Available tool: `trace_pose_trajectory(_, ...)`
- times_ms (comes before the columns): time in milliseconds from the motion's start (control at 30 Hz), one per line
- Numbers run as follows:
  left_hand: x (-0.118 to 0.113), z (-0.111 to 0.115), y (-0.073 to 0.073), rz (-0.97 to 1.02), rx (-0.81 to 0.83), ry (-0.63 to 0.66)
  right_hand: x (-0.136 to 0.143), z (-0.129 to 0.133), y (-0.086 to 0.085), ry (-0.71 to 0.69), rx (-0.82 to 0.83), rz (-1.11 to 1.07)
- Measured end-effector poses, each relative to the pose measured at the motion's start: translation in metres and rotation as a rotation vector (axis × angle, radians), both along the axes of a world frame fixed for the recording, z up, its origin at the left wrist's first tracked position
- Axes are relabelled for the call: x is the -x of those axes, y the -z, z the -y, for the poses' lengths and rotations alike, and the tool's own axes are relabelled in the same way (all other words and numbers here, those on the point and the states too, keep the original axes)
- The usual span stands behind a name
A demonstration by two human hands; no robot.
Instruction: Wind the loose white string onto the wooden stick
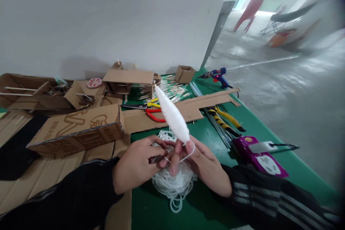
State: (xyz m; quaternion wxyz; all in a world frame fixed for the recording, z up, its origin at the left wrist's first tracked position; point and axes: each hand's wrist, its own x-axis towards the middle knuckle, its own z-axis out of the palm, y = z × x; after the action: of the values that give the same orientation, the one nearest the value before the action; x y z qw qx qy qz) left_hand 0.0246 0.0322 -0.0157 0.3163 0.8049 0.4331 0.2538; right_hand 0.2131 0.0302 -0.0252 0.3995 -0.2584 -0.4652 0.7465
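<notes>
A white spindle-shaped piece [172, 115] with a pointed upper end leans up and to the left, its lower end at my right hand. My right hand [203, 160] is closed around that lower end, with a white cord looping over the thumb. On the left, my left hand [141, 161] is closed with fingertips meeting those of the right; a small dark object [156, 159] shows between its thumb and fingers, too hidden to name. Beneath both hands lies a tangled heap of white cord [175, 187] on the green table [151, 212].
Red-and-yellow-handled scissors [155, 110] lie behind the hands near thin sticks [172, 88]. Cardboard boxes [78, 129] stand on the left. At the right are yellow-black pliers [226, 118], a purple power strip [258, 156] and a blue glue gun [219, 77].
</notes>
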Motion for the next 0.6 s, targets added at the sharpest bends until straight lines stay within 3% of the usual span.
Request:
trace_pose_trajectory(167, -0.004, 0.002, -0.004, 0.063, 0.116, -0.010, 0.000, -0.006, -0.002, -0.010, 0.071, -0.064)
trace_pose_trajectory(433, -0.005, 0.009, -0.006, 0.012, 0.089, -0.024, -0.010, -0.017, -0.006, 0.271, -0.116, 0.101)
trace_pose_trajectory(600, -0.007, 0.010, -0.004, -0.008, 0.075, 0.005, -0.015, -0.022, -0.006, 0.306, -0.130, 0.117)
